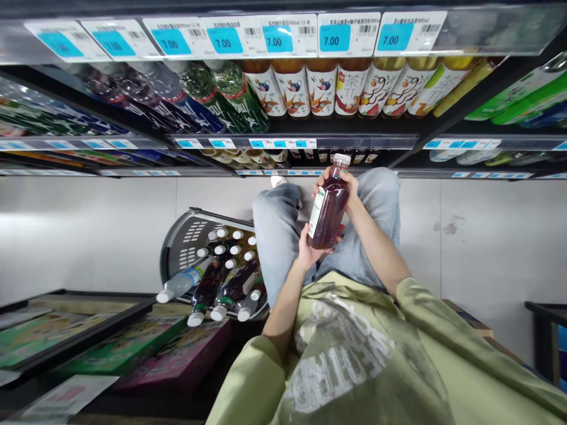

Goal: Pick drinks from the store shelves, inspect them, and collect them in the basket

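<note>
A dark red bottle of drink [333, 206] with a clear white cap and a pale label is held tilted above my lap, its cap towards the shelf. My left hand [310, 245] supports it low, fingers wrapped around the base. Near the neck, my right hand [348, 188] grips the upper part; some fingers of both hands are hidden behind the bottle. To my left on the floor stands a grey shopping basket [177, 236], filled with several bottles with white caps. A clear bottle [181, 283] and dark bottles [208, 286] lean over its rim.
Drink shelves run across the front, with tea bottles [323, 91] and dark bottles [155, 97] behind price tags [274, 40]. Boxed goods [119, 339] lie on a low shelf at the lower left. Pale floor [478, 236] extends on the right.
</note>
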A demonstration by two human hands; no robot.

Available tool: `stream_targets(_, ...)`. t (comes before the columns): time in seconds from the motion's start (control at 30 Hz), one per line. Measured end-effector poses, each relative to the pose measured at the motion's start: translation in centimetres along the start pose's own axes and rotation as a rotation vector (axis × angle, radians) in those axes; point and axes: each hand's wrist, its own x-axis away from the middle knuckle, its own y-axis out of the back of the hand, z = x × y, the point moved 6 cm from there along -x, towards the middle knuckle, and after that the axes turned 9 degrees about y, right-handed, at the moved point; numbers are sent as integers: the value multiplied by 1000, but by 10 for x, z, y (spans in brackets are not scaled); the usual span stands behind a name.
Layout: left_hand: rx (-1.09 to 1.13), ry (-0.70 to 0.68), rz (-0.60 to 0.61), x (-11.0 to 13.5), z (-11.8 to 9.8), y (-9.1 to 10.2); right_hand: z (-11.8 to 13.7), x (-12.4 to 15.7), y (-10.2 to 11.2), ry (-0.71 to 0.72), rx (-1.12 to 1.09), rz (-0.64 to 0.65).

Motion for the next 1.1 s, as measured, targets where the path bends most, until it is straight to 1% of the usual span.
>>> stream_targets(0.13,146,-233,-233,-1,-14,14,-4,-4,8,21,25,-66)
stream_targets(0.17,187,-283,-273,0,-17,17,-6,-5,10,38,42,-80)
stream_targets(0.23,251,-350,-308,1,-21,21,-10,-9,15,71,95,-114)
stream_targets(0.33,306,-395,-329,-2,-21,26,-18,-15,25,92,202,-211)
stream_targets(0.4,331,-386,-373,-6,-18,32,-23,-16,30,75,263,-260)
stream_targets(0.43,344,-371,-402,-7,-16,35,-25,-17,31,62,285,-260)
stream_targets(0.5,371,-328,-433,-10,-11,39,-27,-16,27,28,318,-206)
stream_targets(0.57,396,-279,-393,-11,-8,37,-26,-12,19,-8,340,-117)
stream_targets(0.67,410,-170,-251,-11,-2,27,-21,-6,4,-45,357,-19)
stream_targets(0.73,400,-69,-154,-12,3,18,-18,-4,-1,-48,361,-7)
stream_targets(0.83,366,47,-41,-14,9,7,-14,-5,-1,-23,355,-54)
stream_targets(0.9,353,79,-42,-15,10,6,-14,-8,2,3,348,-97)
stream_targets(1.03,344,96,-126,-19,10,10,-18,-11,9,10,369,-171)
stream_targets(1.1,333,94,-118,-19,9,8,-20,-11,10,-4,387,-178)
